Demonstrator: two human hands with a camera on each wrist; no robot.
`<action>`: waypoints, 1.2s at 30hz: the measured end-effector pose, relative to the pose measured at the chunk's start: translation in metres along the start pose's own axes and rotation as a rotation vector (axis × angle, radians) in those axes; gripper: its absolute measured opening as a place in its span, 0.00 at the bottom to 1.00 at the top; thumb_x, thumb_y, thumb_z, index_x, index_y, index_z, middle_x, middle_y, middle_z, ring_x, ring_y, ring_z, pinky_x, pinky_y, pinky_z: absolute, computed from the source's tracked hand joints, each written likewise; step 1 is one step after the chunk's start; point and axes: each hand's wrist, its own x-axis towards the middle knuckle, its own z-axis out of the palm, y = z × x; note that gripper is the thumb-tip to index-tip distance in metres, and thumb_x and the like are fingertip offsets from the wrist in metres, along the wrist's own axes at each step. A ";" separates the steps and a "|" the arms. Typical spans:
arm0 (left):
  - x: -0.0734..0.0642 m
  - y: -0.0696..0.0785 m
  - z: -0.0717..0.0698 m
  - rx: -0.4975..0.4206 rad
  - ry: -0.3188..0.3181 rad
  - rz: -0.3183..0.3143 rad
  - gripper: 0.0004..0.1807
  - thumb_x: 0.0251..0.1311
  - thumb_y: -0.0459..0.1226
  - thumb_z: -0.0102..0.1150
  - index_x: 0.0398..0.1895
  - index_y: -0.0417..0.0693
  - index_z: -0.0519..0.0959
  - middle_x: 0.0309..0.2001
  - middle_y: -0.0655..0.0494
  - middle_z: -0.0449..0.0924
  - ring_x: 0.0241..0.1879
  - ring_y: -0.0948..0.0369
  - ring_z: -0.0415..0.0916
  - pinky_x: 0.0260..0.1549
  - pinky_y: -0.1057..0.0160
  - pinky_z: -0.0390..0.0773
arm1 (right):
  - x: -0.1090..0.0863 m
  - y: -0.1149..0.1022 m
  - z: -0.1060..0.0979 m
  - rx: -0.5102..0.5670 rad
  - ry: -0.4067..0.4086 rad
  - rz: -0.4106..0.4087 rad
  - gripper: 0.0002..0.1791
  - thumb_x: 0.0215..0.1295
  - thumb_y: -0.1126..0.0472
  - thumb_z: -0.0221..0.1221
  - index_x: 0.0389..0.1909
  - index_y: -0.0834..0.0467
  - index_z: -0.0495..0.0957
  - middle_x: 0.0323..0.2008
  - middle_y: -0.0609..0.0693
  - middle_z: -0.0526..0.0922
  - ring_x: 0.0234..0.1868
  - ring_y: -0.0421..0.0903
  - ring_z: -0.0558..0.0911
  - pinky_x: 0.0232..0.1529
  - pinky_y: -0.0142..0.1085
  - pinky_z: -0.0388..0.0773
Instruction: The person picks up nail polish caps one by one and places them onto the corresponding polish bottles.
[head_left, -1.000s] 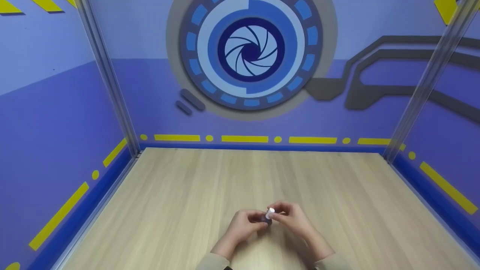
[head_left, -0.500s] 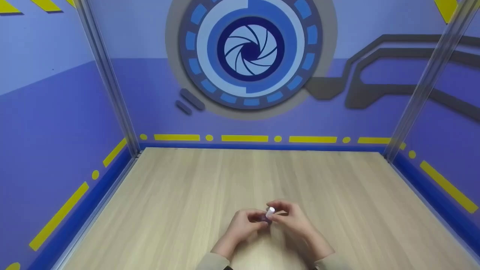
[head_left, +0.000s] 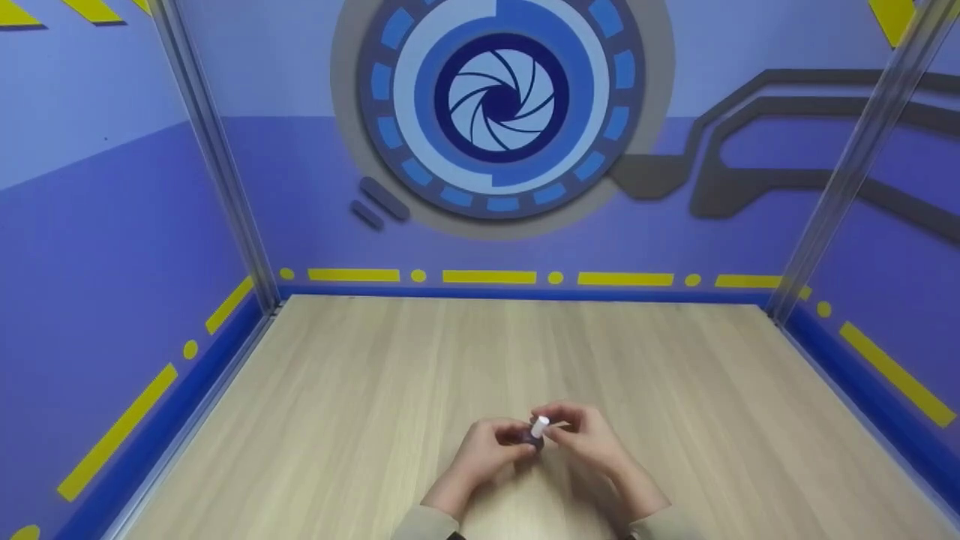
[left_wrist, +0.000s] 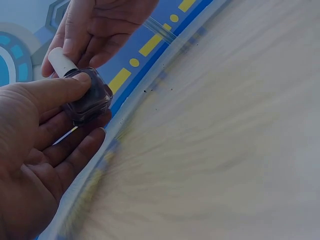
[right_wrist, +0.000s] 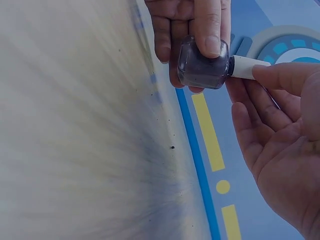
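Sitting between left fingers [left_wrist: 82,150]: dark bottle [left_wrist: 91,100]

The nail polish bottle [right_wrist: 198,75] was dark purple, its cap [right_wrist: 243,67] white, the back wall [head_left: 292,195] blue (with yellow dashes [head_left: 490,277]), the table [head_left: 480,360] streaky tan.

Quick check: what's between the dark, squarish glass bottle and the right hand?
The white cylindrical cap lies between the bottle and the right hand; the right wrist view shows this.
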 end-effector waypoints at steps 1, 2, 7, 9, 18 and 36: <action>0.000 0.000 0.000 0.001 0.000 0.002 0.11 0.57 0.34 0.73 0.45 0.45 0.88 0.44 0.52 0.91 0.44 0.64 0.85 0.50 0.66 0.84 | 0.000 0.000 0.000 -0.002 0.002 0.005 0.15 0.68 0.67 0.64 0.52 0.69 0.82 0.53 0.68 0.85 0.50 0.38 0.85 0.51 0.26 0.81; 0.000 0.000 0.000 0.001 0.000 0.002 0.11 0.57 0.34 0.73 0.45 0.45 0.88 0.44 0.52 0.91 0.44 0.64 0.85 0.50 0.66 0.84 | 0.000 0.000 0.000 -0.003 0.002 0.010 0.15 0.68 0.67 0.64 0.52 0.69 0.82 0.53 0.67 0.85 0.50 0.38 0.85 0.50 0.26 0.81; 0.000 0.000 0.000 -0.003 0.002 0.001 0.12 0.57 0.33 0.73 0.45 0.45 0.88 0.44 0.52 0.91 0.44 0.64 0.85 0.50 0.66 0.84 | 0.001 0.000 -0.001 -0.008 0.006 0.021 0.14 0.68 0.66 0.64 0.52 0.69 0.82 0.51 0.67 0.86 0.47 0.37 0.85 0.48 0.26 0.81; 0.000 0.000 0.000 -0.005 0.004 0.003 0.11 0.57 0.33 0.73 0.45 0.45 0.88 0.44 0.52 0.91 0.44 0.64 0.85 0.50 0.66 0.84 | 0.001 0.000 -0.001 -0.003 0.007 0.022 0.14 0.68 0.66 0.64 0.52 0.69 0.82 0.50 0.66 0.86 0.46 0.37 0.85 0.47 0.26 0.82; 0.000 -0.001 0.000 -0.014 -0.002 0.001 0.13 0.58 0.33 0.72 0.47 0.44 0.88 0.44 0.51 0.91 0.43 0.66 0.84 0.47 0.69 0.83 | 0.001 0.001 0.000 -0.015 0.020 0.060 0.14 0.68 0.65 0.64 0.50 0.69 0.82 0.48 0.64 0.87 0.43 0.39 0.85 0.43 0.27 0.82; -0.001 0.002 0.001 -0.042 0.006 -0.007 0.12 0.57 0.33 0.73 0.45 0.48 0.88 0.43 0.53 0.91 0.44 0.63 0.85 0.49 0.65 0.84 | 0.001 0.001 -0.001 -0.036 0.045 0.126 0.17 0.66 0.58 0.69 0.49 0.65 0.81 0.45 0.55 0.86 0.45 0.45 0.83 0.45 0.29 0.80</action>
